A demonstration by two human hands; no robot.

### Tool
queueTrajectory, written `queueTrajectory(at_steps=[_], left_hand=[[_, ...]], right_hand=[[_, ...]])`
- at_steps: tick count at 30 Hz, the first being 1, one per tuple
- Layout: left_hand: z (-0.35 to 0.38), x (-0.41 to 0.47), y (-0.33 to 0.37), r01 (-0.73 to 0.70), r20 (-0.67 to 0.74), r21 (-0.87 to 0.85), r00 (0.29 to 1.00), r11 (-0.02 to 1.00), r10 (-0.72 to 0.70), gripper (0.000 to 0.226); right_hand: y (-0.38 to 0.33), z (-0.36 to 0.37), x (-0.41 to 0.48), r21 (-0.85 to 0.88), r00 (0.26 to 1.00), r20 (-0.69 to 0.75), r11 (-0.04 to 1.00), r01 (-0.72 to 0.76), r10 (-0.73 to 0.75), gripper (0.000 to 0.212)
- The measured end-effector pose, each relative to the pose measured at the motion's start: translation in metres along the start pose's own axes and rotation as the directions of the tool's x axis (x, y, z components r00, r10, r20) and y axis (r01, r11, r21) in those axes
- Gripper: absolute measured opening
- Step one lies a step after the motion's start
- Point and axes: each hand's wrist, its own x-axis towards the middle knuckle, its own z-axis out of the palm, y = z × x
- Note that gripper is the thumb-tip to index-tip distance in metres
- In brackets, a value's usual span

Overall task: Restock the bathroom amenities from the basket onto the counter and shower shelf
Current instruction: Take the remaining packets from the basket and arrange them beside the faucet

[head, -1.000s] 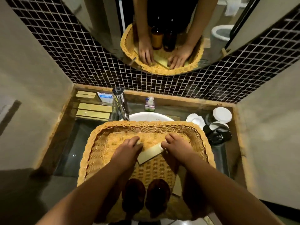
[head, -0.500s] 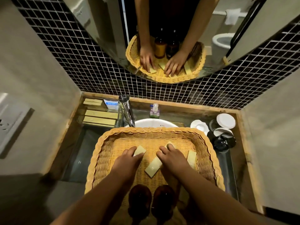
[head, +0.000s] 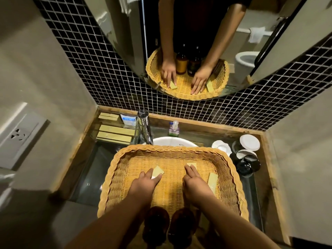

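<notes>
A woven wicker basket rests over the sink in front of me. My left hand is inside it, fingers closed over a small tan packet on the basket floor. My right hand lies flat with its fingers apart, the fingertips touching a second small tan packet. A longer tan packet lies just right of that hand. Two brown bottles stand at the basket's near edge, between my forearms.
Behind the basket are the chrome faucet, the white basin and a small pump bottle. Tan boxes and a blue-white sachet lie back left. Lidded cups and black cups crowd the right counter.
My hands have moved apart inside the basket. The long packet that lay between them is gone from the centre; the left hand has slid its packet leftward.
</notes>
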Motion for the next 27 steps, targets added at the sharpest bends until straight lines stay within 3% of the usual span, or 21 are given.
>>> queueTrajectory(at_steps=[5, 9, 16, 20, 24, 27], left_hand=[[0.006, -0.006, 0.007, 0.045, -0.035, 0.063, 0.998, 0.997, -0.043, 0.08], [0.009, -0.01, 0.012, 0.059, -0.042, 0.104, 0.998, 0.993, -0.055, 0.087], [0.0, -0.008, 0.008, 0.032, 0.002, 0.157, 0.999, 0.987, -0.033, 0.098], [-0.013, -0.011, 0.01, 0.022, -0.029, 0.177, 0.999, 0.984, -0.018, 0.102], [-0.044, -0.009, 0.019, -0.066, -0.032, 0.197, 0.997, 0.978, 0.073, 0.109], [-0.077, -0.009, 0.022, -0.109, -0.1, 0.187, 0.987, 0.976, 0.129, 0.098]], right_hand=[[-0.01, 0.006, -0.011, 0.105, 0.974, -0.038, 0.97, -0.218, 0.223, 0.056], [-0.016, 0.001, -0.016, 0.073, 0.951, -0.036, 0.95, -0.304, 0.307, 0.053], [-0.02, -0.012, -0.018, -0.006, 0.978, -0.028, 0.978, -0.208, 0.208, 0.073], [-0.027, -0.032, -0.021, -0.073, 0.988, -0.064, 0.987, -0.145, 0.141, 0.07], [-0.037, -0.068, -0.014, -0.218, 0.999, -0.047, 0.976, -0.028, 0.018, 0.079], [-0.048, -0.107, -0.007, -0.354, 0.995, -0.044, 0.932, 0.072, -0.093, 0.085]])
